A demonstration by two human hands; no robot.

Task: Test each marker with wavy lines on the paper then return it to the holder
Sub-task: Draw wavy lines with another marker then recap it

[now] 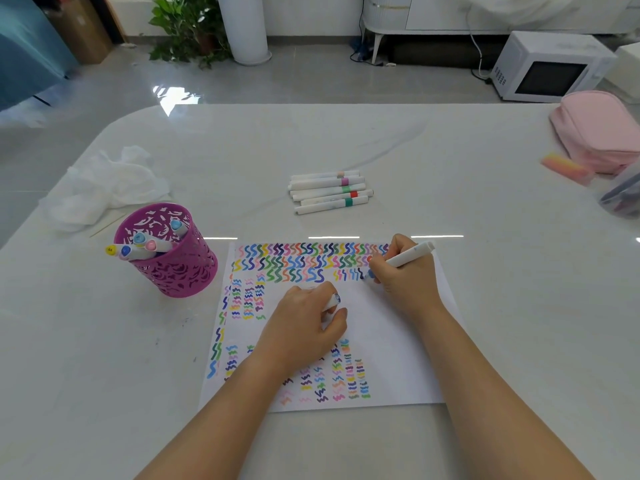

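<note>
- A crumpled white tissue (pixel 104 188) lies on the pale surface (pixel 450 150) behind the holder, at the far left.
- A pile of white markers (pixel 329 194) with coloured bands lies flat beyond the paper, well apart from both hands.
- At the far right sit a pink bag (pixel 599 129) and a pink-and-yellow block (pixel 566 168) just in front of it.
- On the floor beyond stand a white microwave (pixel 550 67) and a leafy plant (pixel 187 29).
- The purple cut-out holder (pixel 173 271) stands upright just left of the paper, with several capped markers (pixel 145 245) leaning out to the left.
- A clear tub (pixel 621 195) at the right edge holds dark things too blurred to tell.
- The paper (pixel 381 341) is covered with rows of coloured wavy lines.
- The right hand (pixel 405 282) grips a white marker (pixel 410 255), its tip touching the paper at the end of the third row.
- The left hand (pixel 304 327) rests on the paper, fingers curled round a cap (pixel 333 301).
</note>
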